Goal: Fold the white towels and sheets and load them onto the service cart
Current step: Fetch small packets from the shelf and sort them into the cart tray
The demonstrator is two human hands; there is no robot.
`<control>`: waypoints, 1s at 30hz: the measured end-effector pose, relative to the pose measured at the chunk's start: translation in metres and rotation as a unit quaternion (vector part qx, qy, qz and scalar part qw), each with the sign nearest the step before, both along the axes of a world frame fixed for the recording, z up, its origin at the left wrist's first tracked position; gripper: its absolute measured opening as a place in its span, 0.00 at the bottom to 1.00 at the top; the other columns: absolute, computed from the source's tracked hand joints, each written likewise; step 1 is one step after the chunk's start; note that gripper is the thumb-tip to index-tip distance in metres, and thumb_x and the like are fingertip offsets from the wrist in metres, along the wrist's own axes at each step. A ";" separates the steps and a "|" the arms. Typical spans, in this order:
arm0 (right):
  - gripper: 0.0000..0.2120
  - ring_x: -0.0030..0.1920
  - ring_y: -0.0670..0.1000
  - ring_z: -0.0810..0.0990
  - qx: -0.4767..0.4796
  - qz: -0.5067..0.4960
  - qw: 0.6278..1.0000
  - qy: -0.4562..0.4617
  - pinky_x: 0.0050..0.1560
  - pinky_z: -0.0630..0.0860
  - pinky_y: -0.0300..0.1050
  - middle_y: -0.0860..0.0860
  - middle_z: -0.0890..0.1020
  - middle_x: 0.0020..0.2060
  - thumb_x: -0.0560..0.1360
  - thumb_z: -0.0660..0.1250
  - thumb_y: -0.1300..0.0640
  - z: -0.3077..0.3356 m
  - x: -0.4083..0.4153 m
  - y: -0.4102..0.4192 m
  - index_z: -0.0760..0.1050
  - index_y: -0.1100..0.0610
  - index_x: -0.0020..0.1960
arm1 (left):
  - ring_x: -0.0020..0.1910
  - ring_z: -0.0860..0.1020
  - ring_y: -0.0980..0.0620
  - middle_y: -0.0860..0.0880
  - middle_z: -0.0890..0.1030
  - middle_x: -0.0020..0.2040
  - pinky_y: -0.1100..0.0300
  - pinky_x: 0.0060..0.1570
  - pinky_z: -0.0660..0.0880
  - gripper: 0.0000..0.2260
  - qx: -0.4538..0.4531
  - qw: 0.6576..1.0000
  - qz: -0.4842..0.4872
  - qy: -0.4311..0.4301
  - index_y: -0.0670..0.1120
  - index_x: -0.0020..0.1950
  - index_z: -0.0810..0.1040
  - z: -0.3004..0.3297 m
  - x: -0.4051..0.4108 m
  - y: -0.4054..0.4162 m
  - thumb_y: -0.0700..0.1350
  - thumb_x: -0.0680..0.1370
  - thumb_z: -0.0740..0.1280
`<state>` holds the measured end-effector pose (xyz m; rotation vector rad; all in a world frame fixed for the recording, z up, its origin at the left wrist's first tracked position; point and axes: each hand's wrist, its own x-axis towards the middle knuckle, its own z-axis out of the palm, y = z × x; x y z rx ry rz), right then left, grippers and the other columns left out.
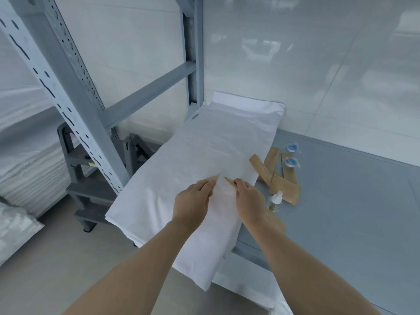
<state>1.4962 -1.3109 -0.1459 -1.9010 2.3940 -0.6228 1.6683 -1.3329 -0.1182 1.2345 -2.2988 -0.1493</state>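
Note:
A long folded white sheet point(200, 155) lies along the left side of a grey cart top point(341, 212), its near end hanging over the edge. Both hands rest on it near the middle, close together, knuckles up and fingers curled. My left hand point(193, 203) grips a thin tan paper packet, of which only the pointed tip point(214, 177) shows. In my right hand point(248, 198) is a second tan packet point(229, 181), its tip pointing toward the left hand. A ridge of sheet stands between the hands.
Several tan paper packets point(284, 187), two blue-lidded cups point(292, 155) and a small clear bottle point(275, 201) lie right of the sheet. A grey metal rack point(75, 105) and a stack of white linen point(25, 160) stand on the left. More white cloth point(245, 285) lies below the cart edge.

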 end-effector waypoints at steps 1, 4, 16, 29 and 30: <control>0.14 0.47 0.53 0.79 -0.019 -0.006 1.000 -0.011 0.40 0.73 0.43 0.51 0.80 0.52 0.79 0.60 0.62 0.005 0.000 0.005 0.73 0.56 0.63 | 0.42 0.82 0.48 0.51 0.84 0.52 0.59 0.31 0.74 0.14 -0.006 1.000 0.000 0.006 0.45 0.61 0.80 0.005 0.000 0.000 0.36 0.76 0.68; 0.11 0.46 0.56 0.80 -0.090 -0.034 0.994 -0.059 0.39 0.75 0.46 0.53 0.81 0.51 0.78 0.63 0.62 0.020 -0.002 0.023 0.77 0.58 0.59 | 0.33 0.80 0.48 0.50 0.84 0.44 0.62 0.27 0.70 0.11 -0.034 0.999 -0.015 0.021 0.45 0.56 0.82 0.022 -0.006 -0.001 0.37 0.74 0.71; 0.05 0.42 0.57 0.78 -0.192 -0.267 0.941 -0.077 0.36 0.75 0.49 0.53 0.80 0.43 0.76 0.69 0.60 0.059 -0.054 0.153 0.79 0.59 0.51 | 0.32 0.80 0.46 0.49 0.84 0.42 0.59 0.26 0.72 0.08 -0.024 0.973 -0.217 0.074 0.45 0.53 0.83 0.049 -0.122 0.046 0.40 0.75 0.71; 0.03 0.40 0.55 0.77 -0.233 -0.519 0.822 -0.032 0.34 0.75 0.49 0.52 0.78 0.40 0.76 0.68 0.62 0.074 -0.110 0.415 0.80 0.58 0.48 | 0.35 0.79 0.46 0.50 0.83 0.43 0.57 0.30 0.72 0.07 0.025 0.878 -0.471 0.079 0.46 0.54 0.82 0.053 -0.257 0.276 0.41 0.78 0.66; 0.04 0.41 0.55 0.76 -0.230 -0.537 0.811 -0.031 0.35 0.75 0.48 0.51 0.78 0.40 0.76 0.67 0.62 0.073 -0.112 0.440 0.80 0.58 0.49 | 0.35 0.79 0.46 0.49 0.83 0.43 0.57 0.30 0.73 0.07 0.025 0.869 -0.488 0.081 0.45 0.54 0.82 0.054 -0.264 0.300 0.41 0.78 0.67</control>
